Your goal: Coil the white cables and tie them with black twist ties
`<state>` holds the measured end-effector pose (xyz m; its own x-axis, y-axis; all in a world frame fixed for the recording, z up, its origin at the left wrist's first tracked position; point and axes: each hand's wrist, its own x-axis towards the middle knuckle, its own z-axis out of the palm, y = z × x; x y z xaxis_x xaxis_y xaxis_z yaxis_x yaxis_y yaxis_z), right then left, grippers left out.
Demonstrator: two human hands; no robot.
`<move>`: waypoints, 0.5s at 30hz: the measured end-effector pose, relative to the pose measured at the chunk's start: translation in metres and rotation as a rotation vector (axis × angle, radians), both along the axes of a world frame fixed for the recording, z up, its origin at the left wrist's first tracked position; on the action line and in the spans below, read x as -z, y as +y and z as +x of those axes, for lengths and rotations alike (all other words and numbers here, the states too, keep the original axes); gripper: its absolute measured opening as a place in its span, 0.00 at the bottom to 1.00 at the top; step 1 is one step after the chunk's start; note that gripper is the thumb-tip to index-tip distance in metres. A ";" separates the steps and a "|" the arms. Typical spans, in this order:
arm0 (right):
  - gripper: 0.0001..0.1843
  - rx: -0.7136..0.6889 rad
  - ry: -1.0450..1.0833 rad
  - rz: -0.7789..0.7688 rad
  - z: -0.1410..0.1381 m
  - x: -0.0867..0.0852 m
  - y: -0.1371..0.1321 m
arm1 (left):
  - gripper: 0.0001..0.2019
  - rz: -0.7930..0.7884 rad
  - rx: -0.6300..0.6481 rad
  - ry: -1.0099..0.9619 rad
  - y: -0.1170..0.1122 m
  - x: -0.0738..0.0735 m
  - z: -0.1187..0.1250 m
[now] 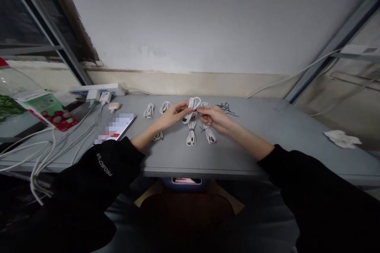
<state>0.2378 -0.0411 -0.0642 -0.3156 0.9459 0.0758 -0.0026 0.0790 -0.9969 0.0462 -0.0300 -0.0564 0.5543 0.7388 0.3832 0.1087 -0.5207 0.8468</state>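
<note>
While a coiled white cable [191,105] is being held between both hands over the middle of the bench [255,134], a thin black twist tie [195,110] is being worked around its waist. The coil is being gripped from the side by the closed fingers [184,108] of the left hand [173,114], and the tie is being nipped between the thumb and fingertips of the right hand [212,118], so neither hand is open. Pinching close against the coil is judged best, as the loops are being kept from slipping that way. Smaller bundled cables [191,133] are being left in two loose rows around the hands, with a tangle of loose black ties [226,107] lying just to the right. Further left, a power strip [96,90] is being used with plugged-in chargers [103,97], beside a partly blurred leaflet [115,128].
</note>
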 end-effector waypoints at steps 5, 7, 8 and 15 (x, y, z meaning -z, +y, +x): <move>0.14 -0.127 -0.003 -0.100 0.005 -0.004 0.002 | 0.14 0.028 -0.049 -0.042 -0.002 0.001 0.002; 0.11 0.017 -0.081 0.102 0.004 0.000 0.002 | 0.15 -0.041 -0.063 -0.054 -0.001 0.001 0.002; 0.09 0.105 -0.144 0.245 0.002 0.003 0.001 | 0.15 -0.089 -0.062 -0.057 0.000 0.001 0.002; 0.09 0.362 -0.592 1.020 0.002 0.012 -0.005 | 0.14 -0.397 0.022 -0.144 0.001 0.001 0.005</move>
